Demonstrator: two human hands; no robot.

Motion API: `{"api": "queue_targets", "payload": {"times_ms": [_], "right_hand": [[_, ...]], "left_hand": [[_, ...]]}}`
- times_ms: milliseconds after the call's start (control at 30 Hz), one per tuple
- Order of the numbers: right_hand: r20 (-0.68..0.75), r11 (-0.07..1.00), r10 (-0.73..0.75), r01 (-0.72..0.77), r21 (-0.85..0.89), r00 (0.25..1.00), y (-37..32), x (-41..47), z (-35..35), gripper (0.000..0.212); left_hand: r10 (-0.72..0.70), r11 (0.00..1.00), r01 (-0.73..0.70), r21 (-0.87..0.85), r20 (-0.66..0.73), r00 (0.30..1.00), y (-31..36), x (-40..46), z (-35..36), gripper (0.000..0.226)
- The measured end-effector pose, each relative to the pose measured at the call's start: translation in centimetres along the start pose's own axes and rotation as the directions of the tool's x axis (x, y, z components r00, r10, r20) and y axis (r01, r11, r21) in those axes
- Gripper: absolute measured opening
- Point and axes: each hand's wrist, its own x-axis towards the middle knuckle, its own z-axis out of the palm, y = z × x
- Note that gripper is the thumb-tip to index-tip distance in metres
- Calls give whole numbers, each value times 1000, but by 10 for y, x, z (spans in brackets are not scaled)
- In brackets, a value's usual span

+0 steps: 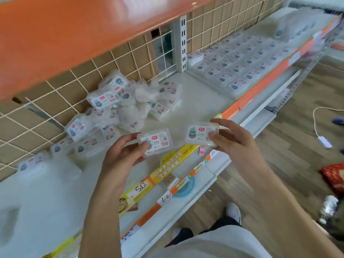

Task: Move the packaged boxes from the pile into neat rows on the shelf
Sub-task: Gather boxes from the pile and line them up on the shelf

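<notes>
The job looked partly done: beyond the right hand's fingers, toward the far end of the shelf (204, 94), the neat rows (242, 62) of boxes already lay flat and label-up, filling much of that section, while a sizeable pile (119, 107) was still heaped against the wire grid back (78, 79), just beyond the fingertips of the left hand. A few loose boxes trailed away from the pile to the outer side of the left hand's fingers, so by this view a good share of the work was left. The left hand (121, 155) held one clear box (155, 142), thumb on its label face and fingers curled behind its edge; the right hand (229, 138) pinched a second box (202, 134) the same way, thumb on top and fingers wrapped round the far side. Both boxes hovered above the bare white shelf between pile and rows, apart from each other. Each box was a translucent plastic case with a printed label; what was inside could not be made out through the blur. Below the fingers, price tags (141, 189) ran along the shelf's orange front edge (264, 84).
</notes>
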Motion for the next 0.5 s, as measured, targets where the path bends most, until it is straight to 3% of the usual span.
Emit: {"api": "queue_targets", "payload": {"times_ms": [233, 500], "right_hand": [[-102, 1000, -2, 2, -4, 995, -9, 19, -74, 28], [-27, 998, -9, 8, -56, 1000, -38, 94, -173, 27]], "left_hand": [[8, 1000, -10, 14, 95, 995, 2, 19, 88, 29], [28, 997, -26, -72, 25, 999, 12, 48, 206, 28]]}}
